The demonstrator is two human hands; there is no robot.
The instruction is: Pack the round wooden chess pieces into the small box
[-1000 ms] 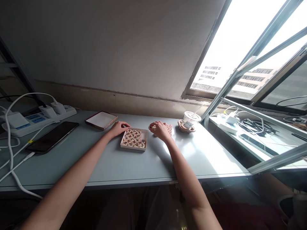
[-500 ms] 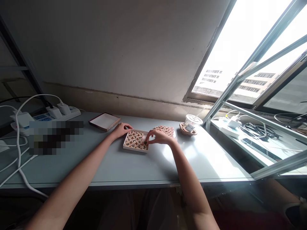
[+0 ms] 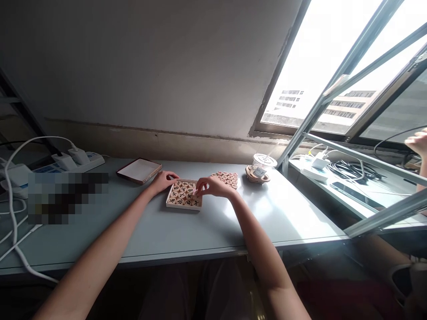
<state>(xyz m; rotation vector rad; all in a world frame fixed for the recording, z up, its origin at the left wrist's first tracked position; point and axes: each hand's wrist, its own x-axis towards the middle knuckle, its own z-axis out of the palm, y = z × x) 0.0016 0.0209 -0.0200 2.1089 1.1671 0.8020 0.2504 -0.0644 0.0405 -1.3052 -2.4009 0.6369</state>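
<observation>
A shallow open box (image 3: 183,209) on the desk holds rows of round wooden xiangqi pieces (image 3: 180,194) with dark characters. My left hand (image 3: 162,181) is at the box's back left corner, fingers bent and closed on its edge. Over the box's right side, my right hand (image 3: 213,186) pinches a xiangqi piece (image 3: 195,192), which its fingers partly hide. Behind my right hand lies a packed group of xiangqi pieces with red characters (image 3: 228,178), partly covered by the hand.
The box lid (image 3: 140,170) lies inside up at the back left. A plastic cup (image 3: 260,166) sits in a cardboard carrier (image 3: 257,177) at the back right. Power strips (image 3: 95,161) and white cables run along the left. Another person's hand (image 3: 416,142) shows at far right.
My right hand has moved slightly back along the box's right side. My left hand stays at the corner. The view has shifted a little, and another person's hand has appeared at far right.
</observation>
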